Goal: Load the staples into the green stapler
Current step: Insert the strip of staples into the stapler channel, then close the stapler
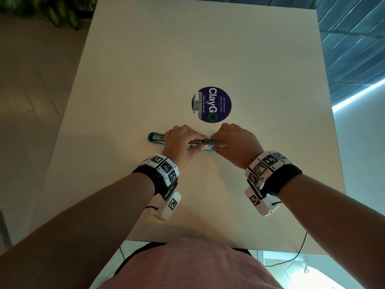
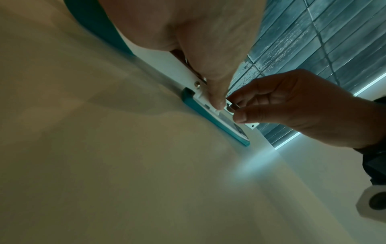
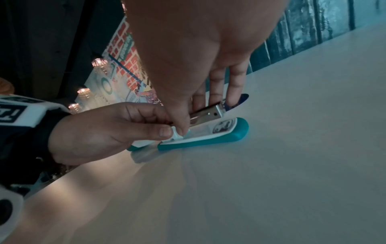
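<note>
The green stapler [image 1: 155, 137] lies swung open flat on the cream table [image 1: 208, 49], its teal base [image 3: 208, 140] down. The metal magazine [image 3: 211, 113] is raised above the base. My left hand [image 1: 200, 142] grips the stapler's white middle part near the hinge, with its thumb [image 3: 165, 132] on the near side. My right hand [image 1: 215, 142] reaches over the magazine. Its thumb and forefinger pinch a small metal piece [image 2: 233, 107] that looks like the strip of staples, right at the magazine. Most of that strip is hidden by the fingers.
A round purple sticker [image 1: 211, 104] is stuck on the table just beyond the hands. The table's near edge [image 1: 187, 241] is at my body, and a thin black cable [image 1: 300, 251] hangs off it on the right. A blue-tiled wall [image 1: 352, 49] stands at the right.
</note>
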Motion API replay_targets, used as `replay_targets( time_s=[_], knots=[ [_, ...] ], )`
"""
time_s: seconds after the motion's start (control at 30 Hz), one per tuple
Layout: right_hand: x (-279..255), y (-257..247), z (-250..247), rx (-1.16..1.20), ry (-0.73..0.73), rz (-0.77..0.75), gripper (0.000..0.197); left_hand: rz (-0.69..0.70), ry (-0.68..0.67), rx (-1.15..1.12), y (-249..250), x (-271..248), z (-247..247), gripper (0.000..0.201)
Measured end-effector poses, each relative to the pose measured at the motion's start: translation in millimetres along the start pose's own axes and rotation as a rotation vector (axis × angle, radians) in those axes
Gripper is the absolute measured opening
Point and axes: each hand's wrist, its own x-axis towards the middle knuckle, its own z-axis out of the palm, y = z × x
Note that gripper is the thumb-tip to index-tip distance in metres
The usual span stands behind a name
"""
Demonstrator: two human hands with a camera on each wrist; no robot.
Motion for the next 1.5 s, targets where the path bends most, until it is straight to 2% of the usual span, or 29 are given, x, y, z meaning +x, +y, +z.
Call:
replay_targets(
  time_s=[0.2,0.33,0.43,0.53,0.67,0.8,0.87,0.97,1.07,1.3,1.43,1.5],
  knots=[
    [-10.1,7.0,14.3,0.298,0.086,0.134,0.048,-0.005,-0.005,-0.014,-0.4,-0.3,0.2,0.025],
    [-14.0,13.7,16.6,0.330,0.115,0.168,0.041,-0.014,-0.022,-0.026,-0.2,-0.4,-0.4,0.025],
    [-13.4,18.9,16.5,0.360,0.121,0.199,0.038,-0.009,-0.101,0.006,0.8,0.9,-6.6,0.029],
    [-12.1,23.7,15.4,0.313,0.060,0.206,0.039,0.017,-0.210,0.069,-8.3,1.8,-21.9,0.035],
    [-8.9,26.6,17.0,0.237,-0.031,0.189,0.035,-0.044,-0.216,0.208,-36.0,0.4,-54.7,0.030],
    [-9.3,25.0,15.2,0.256,-0.032,0.200,0.035,-0.067,-0.251,0.173,-58.8,-5.0,-82.0,0.030],
    [-10.1,22.7,12.7,0.270,-0.020,0.206,0.033,-0.078,-0.226,0.140,-57.8,-6.8,-90.1,0.029],
    [-9.8,21.6,13.4,0.273,-0.023,0.216,0.033,-0.102,-0.097,-0.003,-46.6,-8.1,-103.2,0.029],
    [-9.7,21.7,15.9,0.291,-0.017,0.229,0.034,-0.041,-0.049,-0.171,-25.9,-5.1,-112.0,0.033],
    [-14.1,17.0,16.5,0.330,0.015,0.233,0.030,0.126,-0.066,-0.238,25.0,18.2,-75.9,0.044],
    [-14.2,16.3,17.1,0.340,0.037,0.248,0.025,0.206,-0.219,-0.063,43.9,29.3,-32.7,0.054],
    [-14.5,17.6,18.1,0.359,0.049,0.270,0.028,0.196,-0.274,-0.039,47.4,30.0,-13.0,0.053]
  ],
)
